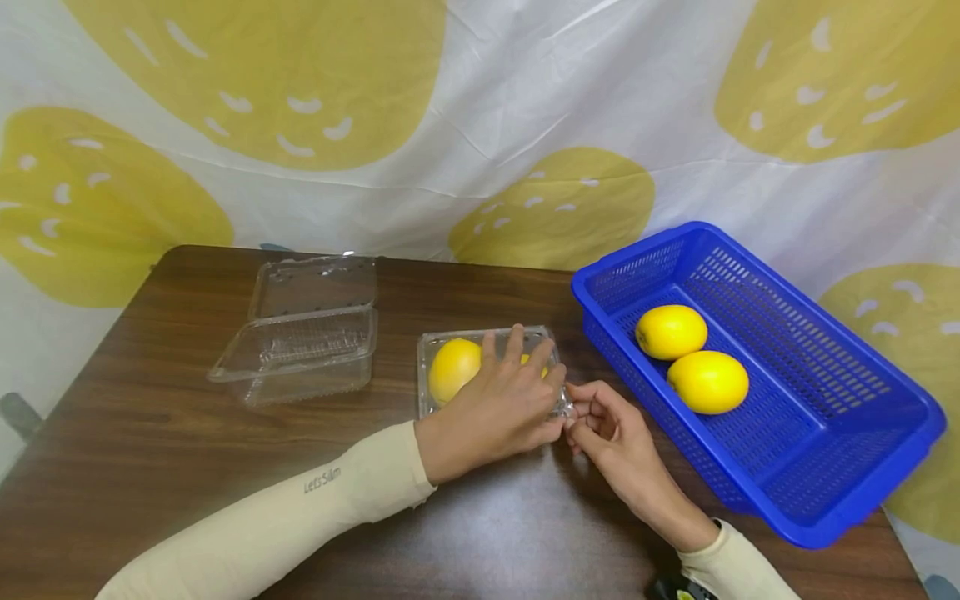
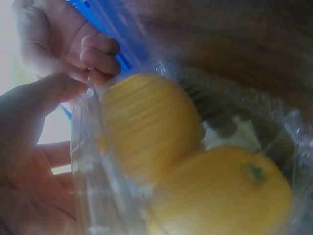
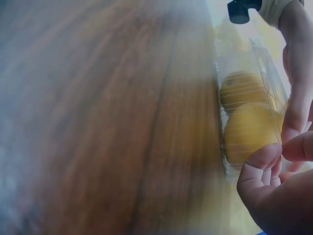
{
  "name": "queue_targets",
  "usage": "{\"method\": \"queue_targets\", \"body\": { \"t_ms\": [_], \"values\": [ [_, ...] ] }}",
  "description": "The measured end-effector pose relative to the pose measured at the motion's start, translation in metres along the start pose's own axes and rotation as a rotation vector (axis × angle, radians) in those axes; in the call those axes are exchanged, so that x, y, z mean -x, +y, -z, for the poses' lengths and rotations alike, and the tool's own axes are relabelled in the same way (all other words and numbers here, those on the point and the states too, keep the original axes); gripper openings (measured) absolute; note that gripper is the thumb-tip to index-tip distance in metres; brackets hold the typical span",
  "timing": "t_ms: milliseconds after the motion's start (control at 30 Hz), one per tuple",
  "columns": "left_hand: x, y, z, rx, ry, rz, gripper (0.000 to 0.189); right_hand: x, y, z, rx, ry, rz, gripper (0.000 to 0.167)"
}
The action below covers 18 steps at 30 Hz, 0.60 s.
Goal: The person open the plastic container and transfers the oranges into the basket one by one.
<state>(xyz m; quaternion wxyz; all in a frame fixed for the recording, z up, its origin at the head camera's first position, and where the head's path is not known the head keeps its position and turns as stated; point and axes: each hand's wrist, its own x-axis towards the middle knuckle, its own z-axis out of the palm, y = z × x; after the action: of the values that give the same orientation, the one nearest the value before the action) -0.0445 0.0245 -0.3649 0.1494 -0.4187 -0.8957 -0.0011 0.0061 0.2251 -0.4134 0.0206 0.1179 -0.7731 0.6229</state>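
A closed clear plastic clamshell box (image 1: 423, 354) holds yellow oval fruits (image 1: 452, 371); two are plain through its wall in the left wrist view, one with a green stem spot (image 2: 255, 172). My left hand (image 1: 498, 398) lies across the lid with spread, straight fingers, its thumb at the near rim. At the box's near right corner, my right hand (image 1: 621, 450) pinches the plastic edge between thumb and fingertips. The right wrist view shows this pinch beside a fruit (image 3: 252, 133). The left hand hides part of the box from above.
An open clear clamshell box (image 1: 307, 354) stands at the left, its lid leaning back. At the right, a blue plastic basket (image 1: 750, 492) holds two yellow fruits (image 1: 708, 382). A dark wooden table (image 1: 150, 433) lies beneath, and a lemon-patterned cloth (image 1: 517, 100) hangs behind.
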Motion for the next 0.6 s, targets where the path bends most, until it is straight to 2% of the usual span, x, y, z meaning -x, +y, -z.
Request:
{"method": "queue_targets", "body": {
  "t_ms": [367,600],
  "values": [
    [-0.0045,-0.0013,0.0041,-0.13,-0.014,-0.081,0.052,-0.001,0.0015,-0.0002,-0.089,0.027,-0.029,0.036],
    [-0.0034,-0.0024,0.0011,-0.23,0.069,-0.131,0.048,-0.0002,0.0014,-0.0017,-0.07,0.045,-0.052,0.037]
  ]
}}
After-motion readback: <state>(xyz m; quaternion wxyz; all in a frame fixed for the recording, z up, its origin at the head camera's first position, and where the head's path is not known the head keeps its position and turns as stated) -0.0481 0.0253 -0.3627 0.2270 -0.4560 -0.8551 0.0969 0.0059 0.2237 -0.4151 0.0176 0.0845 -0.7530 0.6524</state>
